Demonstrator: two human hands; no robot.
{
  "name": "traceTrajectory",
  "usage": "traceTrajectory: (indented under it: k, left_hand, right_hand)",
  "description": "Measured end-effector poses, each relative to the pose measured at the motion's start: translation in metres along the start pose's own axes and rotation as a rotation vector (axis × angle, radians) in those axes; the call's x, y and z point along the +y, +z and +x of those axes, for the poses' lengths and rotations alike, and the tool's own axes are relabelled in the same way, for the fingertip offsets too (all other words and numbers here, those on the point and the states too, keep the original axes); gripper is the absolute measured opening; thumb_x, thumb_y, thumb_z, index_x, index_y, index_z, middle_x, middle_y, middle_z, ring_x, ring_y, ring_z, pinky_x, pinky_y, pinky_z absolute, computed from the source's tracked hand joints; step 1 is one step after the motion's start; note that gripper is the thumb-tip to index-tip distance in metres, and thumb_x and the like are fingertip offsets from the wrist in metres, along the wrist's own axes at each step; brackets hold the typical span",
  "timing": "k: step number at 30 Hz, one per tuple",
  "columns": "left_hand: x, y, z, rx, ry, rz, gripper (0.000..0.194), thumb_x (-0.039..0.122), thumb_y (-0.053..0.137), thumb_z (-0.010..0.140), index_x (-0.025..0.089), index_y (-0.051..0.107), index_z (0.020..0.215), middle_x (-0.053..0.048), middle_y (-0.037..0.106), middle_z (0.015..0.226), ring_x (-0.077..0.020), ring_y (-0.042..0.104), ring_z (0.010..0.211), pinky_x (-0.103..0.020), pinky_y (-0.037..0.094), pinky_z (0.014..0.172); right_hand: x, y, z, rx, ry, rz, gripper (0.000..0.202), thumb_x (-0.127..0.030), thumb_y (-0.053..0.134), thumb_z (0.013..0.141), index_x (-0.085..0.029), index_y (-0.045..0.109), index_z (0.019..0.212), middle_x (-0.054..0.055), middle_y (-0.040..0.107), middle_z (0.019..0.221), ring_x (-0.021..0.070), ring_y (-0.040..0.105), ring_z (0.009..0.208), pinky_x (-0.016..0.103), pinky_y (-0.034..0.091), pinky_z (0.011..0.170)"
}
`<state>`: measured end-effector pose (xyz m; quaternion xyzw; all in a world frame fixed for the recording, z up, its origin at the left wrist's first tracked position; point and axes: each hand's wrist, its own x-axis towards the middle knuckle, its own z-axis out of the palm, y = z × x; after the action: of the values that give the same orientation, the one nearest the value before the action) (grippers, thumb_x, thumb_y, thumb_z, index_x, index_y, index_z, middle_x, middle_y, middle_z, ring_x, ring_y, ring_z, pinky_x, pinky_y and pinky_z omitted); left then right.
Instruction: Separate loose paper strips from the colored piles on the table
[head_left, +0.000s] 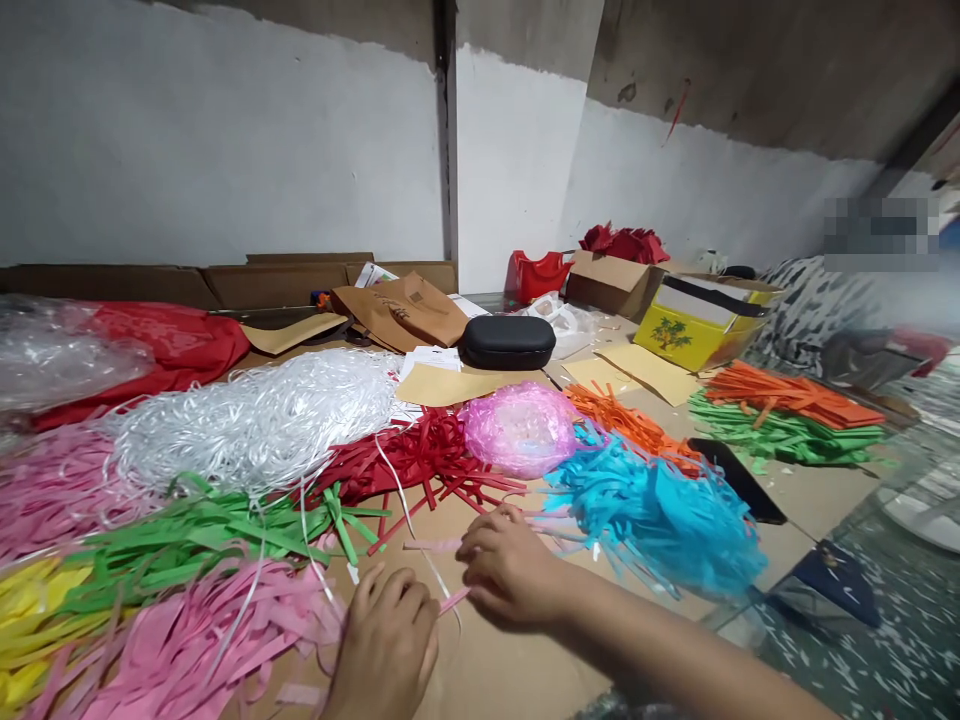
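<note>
The left hand (386,645) is cut off at the wrist by the lower frame edge; its fingers are curled knuckles-up, so the contact underneath is hidden. The right hand (510,570) lies just beside it, fingers bent and closed together. Both hands appear to pinch a pale pink paper strip (433,546), though the grip points cannot be confirmed. The strip lies flat on the brown cardboard sheet (495,670), long axis running roughly left to right, one end pointing toward the pink shredded pile (187,640), the other hidden under the right hand. A thin white ribbon strand (405,515) crosses above it.

Around the hands: green strips (202,535), red strips (416,460), a white ribbon heap (262,415), blue shreds (660,510) and a pink plastic bundle (521,428). Farther back: a black case (507,342) and a yellow box (701,322). A grey-and-white plastered wall (225,130) closes the room; the far right is blurred
</note>
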<state>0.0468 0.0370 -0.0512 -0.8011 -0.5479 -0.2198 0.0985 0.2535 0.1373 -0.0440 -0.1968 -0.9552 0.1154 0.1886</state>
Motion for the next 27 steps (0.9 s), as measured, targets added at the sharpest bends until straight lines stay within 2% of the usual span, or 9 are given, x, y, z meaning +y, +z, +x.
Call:
traceTrajectory:
  k: [3,5,10,14,17,20,21,24,27]
  left_hand:
    - [-0.005,-0.002,-0.002,0.036,0.027,0.007,0.025,0.007,0.051,0.087,0.024,0.068,0.079,0.002,0.069,0.077,-0.0228,0.060,0.089,-0.047,0.031,0.103]
    - [-0.011,-0.004,-0.006,0.041,0.070,-0.008,0.024,0.009,0.053,0.088,0.027,0.068,0.084,0.005,0.070,0.078,-0.0207,0.061,0.088,-0.043,0.031,0.099]
    - [-0.022,-0.004,-0.012,0.026,0.044,-0.040,0.010,0.017,0.063,0.087,0.027,0.065,0.090,0.007,0.070,0.082,-0.0166,0.062,0.082,-0.036,0.030,0.086]
    - [-0.018,0.005,-0.011,-0.042,-0.039,-0.038,0.011,0.019,0.057,0.089,0.025,0.062,0.081,0.005,0.068,0.080,-0.0191,0.061,0.082,-0.037,0.031,0.084]
    - [-0.011,0.011,-0.009,-0.032,-0.125,0.021,0.019,0.015,0.050,0.089,0.023,0.056,0.072,0.001,0.064,0.072,-0.0216,0.058,0.077,-0.040,0.032,0.083]
    - [-0.010,0.011,-0.007,0.001,-0.112,0.035,0.013,0.014,0.052,0.086,0.023,0.060,0.081,0.002,0.067,0.076,-0.0200,0.060,0.080,-0.040,0.033,0.086]
    - [-0.011,0.010,-0.007,0.009,-0.069,0.029,0.017,0.013,0.054,0.084,0.025,0.064,0.089,0.003,0.069,0.080,-0.0189,0.061,0.082,-0.040,0.032,0.088]
    - [-0.012,0.006,-0.005,0.039,0.132,0.027,0.051,0.004,0.054,0.075,0.036,0.066,0.112,0.007,0.072,0.087,-0.0163,0.062,0.082,-0.039,0.030,0.092]
    - [-0.008,0.004,-0.002,0.117,0.170,-0.010,0.051,0.004,0.050,0.077,0.035,0.069,0.112,0.005,0.073,0.086,-0.0182,0.063,0.080,-0.042,0.029,0.096]
  right_hand:
    - [-0.004,0.005,-0.002,0.035,-0.048,-0.126,0.015,-0.031,0.056,0.101,-0.024,0.068,0.104,0.003,0.076,0.105,0.0223,0.057,0.104,0.044,0.030,0.093]
    - [-0.002,0.009,-0.006,0.044,-0.038,-0.128,0.020,-0.028,0.051,0.105,-0.023,0.070,0.100,0.002,0.077,0.100,0.0203,0.057,0.098,0.043,0.030,0.091]
    - [0.013,0.014,-0.014,0.033,0.196,0.202,0.012,-0.037,0.081,0.085,-0.025,0.077,0.084,-0.001,0.077,0.097,0.0199,0.061,0.100,0.039,0.032,0.091]
    - [0.017,0.016,-0.010,0.025,0.313,0.233,0.021,-0.031,0.092,0.072,-0.021,0.074,0.068,-0.002,0.074,0.085,0.0195,0.062,0.092,0.036,0.035,0.090]
    - [0.015,0.015,-0.006,0.019,0.338,0.209,0.020,-0.028,0.090,0.072,-0.019,0.072,0.067,-0.001,0.073,0.083,0.0199,0.061,0.089,0.036,0.035,0.087]
    - [0.008,0.011,-0.005,0.025,0.345,0.170,0.014,-0.027,0.084,0.076,-0.020,0.073,0.075,0.001,0.072,0.086,0.0219,0.059,0.091,0.038,0.033,0.085]
    - [0.005,0.009,-0.005,0.024,0.327,0.158,0.011,-0.027,0.082,0.078,-0.021,0.073,0.080,0.001,0.073,0.088,0.0224,0.058,0.092,0.039,0.032,0.085]
    - [-0.002,0.007,-0.007,0.029,0.155,0.039,0.003,-0.026,0.069,0.089,-0.024,0.071,0.089,0.000,0.073,0.088,0.0218,0.057,0.095,0.042,0.031,0.087]
    - [-0.005,0.010,-0.006,0.072,-0.084,-0.232,0.018,-0.024,0.058,0.098,-0.019,0.067,0.084,0.002,0.071,0.080,0.0208,0.054,0.088,0.047,0.029,0.092]
